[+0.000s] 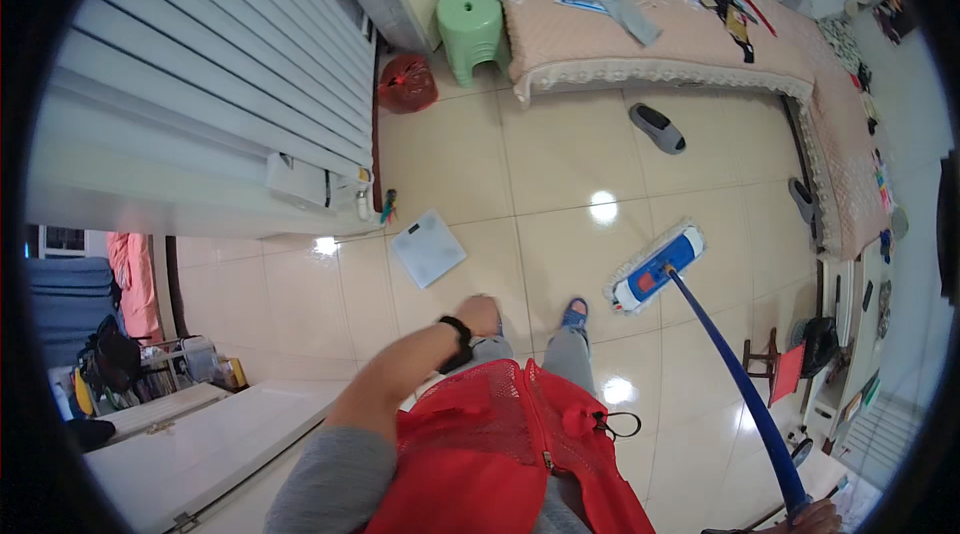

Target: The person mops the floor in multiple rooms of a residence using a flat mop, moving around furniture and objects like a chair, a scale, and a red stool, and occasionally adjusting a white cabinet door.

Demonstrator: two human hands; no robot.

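Note:
My right hand (816, 517), partly cut off by the lower right edge, grips the top of a blue mop handle (739, 376). The handle slants down to a flat mop head (664, 264), which has a blue and white plate and a pale fringed pad lying on the tiled floor. My left hand (478, 310) hangs in front of my left leg, below a dark wristband (457, 339). It is somewhat blurred and its fingers are turned from view. A pale square bathroom scale (428, 248) lies on the floor beyond it.
A grey shoe (658, 128) lies before the bed (660, 65), another (802, 200) by its right part. A green plastic stool (470, 27) and a red plastic bag (407, 83) stand at the back. A small red-seated chair (786, 375) is right; a white door (217, 451) is lower left.

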